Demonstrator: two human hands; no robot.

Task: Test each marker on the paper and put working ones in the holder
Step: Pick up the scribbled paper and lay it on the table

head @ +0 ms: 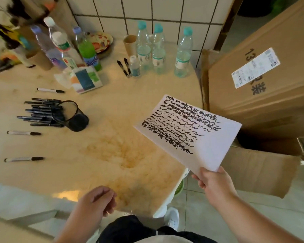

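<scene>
My right hand [215,185] pinches the near corner of a white paper [207,142] covered with black scribbled lines and holds it in the air over the table's right edge. My left hand [96,200] hangs at the table's near edge with loosely curled fingers, holding nothing. A black mesh holder [74,115] lies tipped on its side at the left, with several black markers [42,112] spilled beside its mouth. Three white markers lie apart on the table: one behind the pile [50,90], one in front of it [23,133] and one nearer me [24,159].
Several plastic bottles [158,50] and a cardboard tube [130,43] stand at the back by the tiled wall, two black markers [125,67] beside them. A tissue pack [87,79] lies mid-left. Large cardboard boxes [270,67] stand to the right of the table [121,146].
</scene>
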